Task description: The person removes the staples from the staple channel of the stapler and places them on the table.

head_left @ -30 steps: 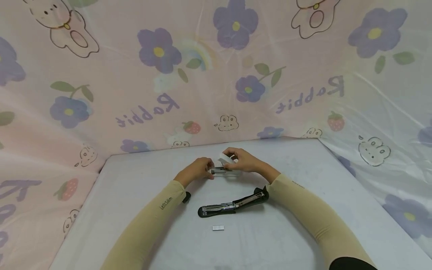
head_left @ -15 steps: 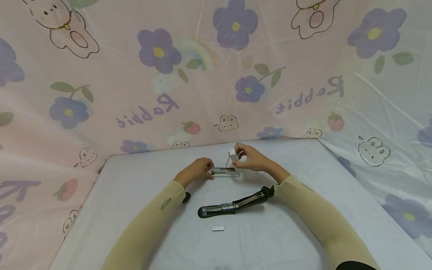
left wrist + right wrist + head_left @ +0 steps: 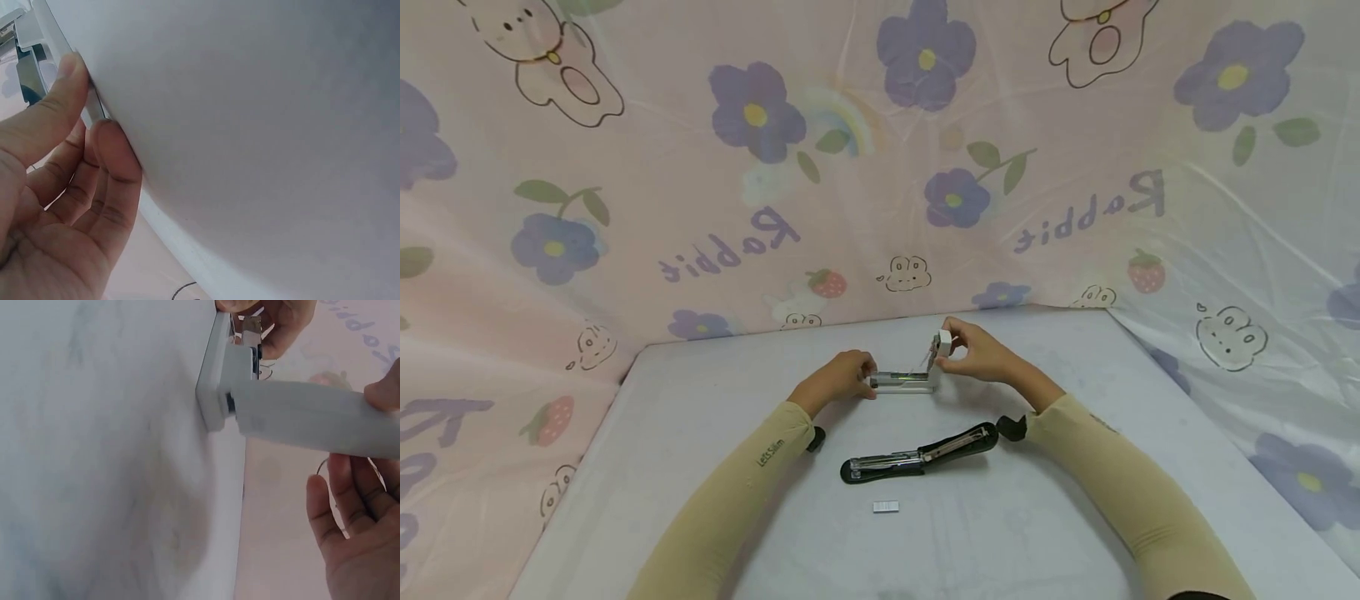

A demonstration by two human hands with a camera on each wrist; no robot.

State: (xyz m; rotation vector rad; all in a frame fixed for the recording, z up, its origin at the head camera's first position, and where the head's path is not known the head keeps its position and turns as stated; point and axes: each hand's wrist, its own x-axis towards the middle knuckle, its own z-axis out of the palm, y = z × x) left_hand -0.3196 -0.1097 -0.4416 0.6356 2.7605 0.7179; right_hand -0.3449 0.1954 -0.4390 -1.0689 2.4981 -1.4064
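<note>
A white stapler lies at the back middle of the table, its top arm swung up at the right end and its metal staple channel bare. My left hand pinches the left end of its base between thumb and fingers; the left wrist view shows this grip on the base's end. With my right hand I hold the raised top arm, thumb on one side and fingers on the other. In the right wrist view that white arm stands out from the base at the hinge.
Nearer to me a black stapler lies folded wide apart, its metal inside facing up. A short strip of staples lies in front of it. A patterned curtain hangs behind the white table.
My right hand has moved right, swinging the white stapler's top arm up and back from low over the base to nearly upright. My left hand has stayed at the base's left end.
</note>
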